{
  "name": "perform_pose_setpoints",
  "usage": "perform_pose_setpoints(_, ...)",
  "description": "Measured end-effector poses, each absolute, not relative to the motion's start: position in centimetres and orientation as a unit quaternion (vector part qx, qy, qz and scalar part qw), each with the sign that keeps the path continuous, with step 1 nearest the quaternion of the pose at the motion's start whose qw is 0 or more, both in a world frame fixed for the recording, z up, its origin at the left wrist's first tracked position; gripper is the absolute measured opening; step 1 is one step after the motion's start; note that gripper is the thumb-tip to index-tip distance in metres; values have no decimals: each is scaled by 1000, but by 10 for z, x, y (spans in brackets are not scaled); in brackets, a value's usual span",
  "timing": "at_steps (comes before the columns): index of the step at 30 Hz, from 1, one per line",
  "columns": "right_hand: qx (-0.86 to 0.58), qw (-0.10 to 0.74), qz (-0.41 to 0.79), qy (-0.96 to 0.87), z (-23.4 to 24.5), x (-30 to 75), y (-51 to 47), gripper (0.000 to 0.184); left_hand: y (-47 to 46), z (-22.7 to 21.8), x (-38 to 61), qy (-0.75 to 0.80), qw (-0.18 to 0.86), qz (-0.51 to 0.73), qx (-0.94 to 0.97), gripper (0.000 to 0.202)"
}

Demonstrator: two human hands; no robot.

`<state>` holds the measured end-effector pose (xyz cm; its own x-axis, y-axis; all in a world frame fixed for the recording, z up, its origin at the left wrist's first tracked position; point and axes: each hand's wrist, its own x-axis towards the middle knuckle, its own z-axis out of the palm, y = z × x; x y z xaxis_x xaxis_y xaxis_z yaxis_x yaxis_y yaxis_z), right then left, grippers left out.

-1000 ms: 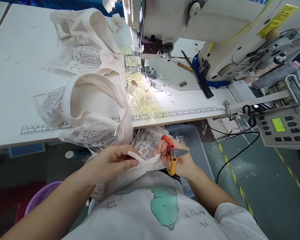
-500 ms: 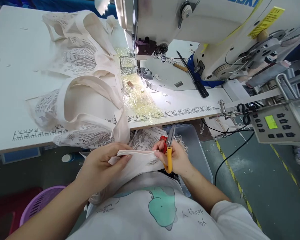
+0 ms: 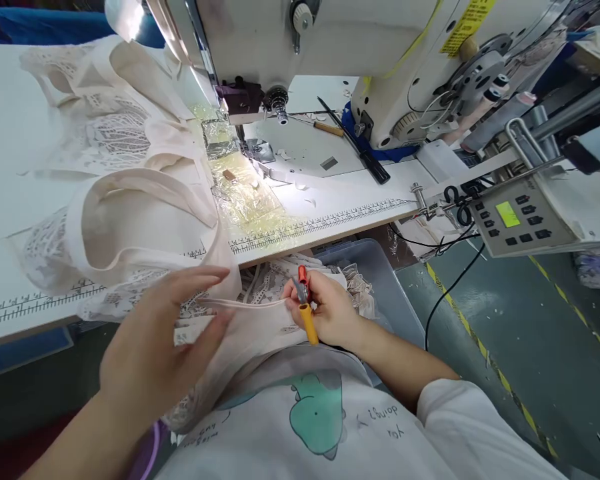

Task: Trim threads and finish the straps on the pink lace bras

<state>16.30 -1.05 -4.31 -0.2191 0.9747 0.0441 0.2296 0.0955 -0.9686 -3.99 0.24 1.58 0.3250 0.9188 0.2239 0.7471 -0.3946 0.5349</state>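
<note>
A pale lace bra [image 3: 260, 328] lies across my lap, one folded edge of it stretched toward my right hand [image 3: 330, 310]. Pinched between my right thumb and fingers is the end of that edge. The same hand also holds a pair of scissors [image 3: 307, 319] with red and yellow handles, blades pointing toward the left. My left hand [image 3: 155, 340] is beside the bra's other end, thumb and fingers spread apart, with nothing gripped between them. More pale lace bras [image 3: 125, 233] are heaped on the sewing table [image 3: 10, 173] beyond my left hand.
A sewing machine [image 3: 300, 47] stands over the table, with a black-handled tool [image 3: 375, 165] by its base. Below the table edge is a grey plastic bin [image 3: 395, 287] with lace pieces. A control box [image 3: 525, 217] is at the right, a purple basket [image 3: 153, 453] at lower left.
My left hand has let go of the bra's edge and opened, moving left. The scissors in my right hand have turned, blades now toward the left. The view has shifted right.
</note>
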Motion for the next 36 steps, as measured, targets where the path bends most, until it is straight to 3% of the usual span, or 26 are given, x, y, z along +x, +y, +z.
perform_pose_setpoints(2, -469, 383, 429, -670, -36, 166, -8, 14, 5, 21, -31, 385, 99, 216, 892, 22)
perform_pose_setpoints(5, -458, 379, 395, -701, -29, 166, -7, 14, 11, 18, -17, 335, 126, 134, 924, 21)
perform_pose_setpoints(7, -461, 385, 417, -682, -28, 165, -8, 14, 18, 11, -12, 381, 214, 88, 895, 30)
perform_pose_setpoints(11, -467, 399, 513, -600, -32, 163, -12, 26, 28, 4, -16, 442, 427, 85, 785, 26)
perform_pose_setpoints(15, -471, 381, 570, -554, -38, 161, -14, 35, 29, 7, -23, 481, 528, 103, 692, 26)
perform_pose_setpoints(25, -478, 352, 589, -548, -42, 160, -16, 41, 14, 7, -17, 567, 525, 150, 617, 27)
perform_pose_setpoints(28, -427, 280, 592, -623, -37, 178, -8, 50, 11, 9, -16, 555, 526, 140, 629, 29)
perform_pose_setpoints(33, -356, 71, 489, -794, -35, 212, 5, 57, 10, 8, -18, 537, 528, 128, 645, 30)
perform_pose_setpoints(36, -353, 16, 462, -813, -34, 220, 1, 58, 11, 5, -20, 544, 516, 130, 649, 30)
